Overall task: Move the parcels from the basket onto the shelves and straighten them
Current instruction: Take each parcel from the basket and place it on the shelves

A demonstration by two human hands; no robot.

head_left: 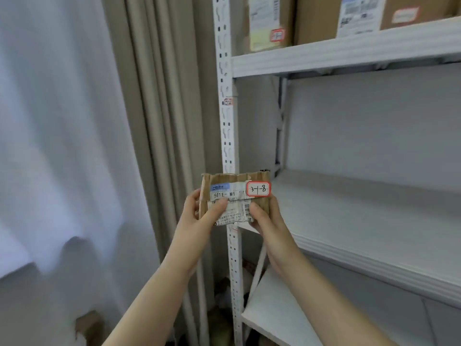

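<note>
A small brown cardboard parcel (237, 181) with a white shipping label and a red-bordered sticker reading 3-1-8 is held upright in front of the white shelf post (227, 126). My left hand (199, 216) grips its left side, thumb across the label. My right hand (267, 221) holds its lower right corner. The parcel hangs at the left front corner of the bare middle shelf (361, 221). The basket is out of view.
Two brown boxes (270, 21) (361, 13) with labels stand on the upper shelf (349, 53). A lower white shelf (279, 313) sits below. Beige and white curtains (99, 146) hang to the left of the rack. Dark clutter lies on the floor by the post.
</note>
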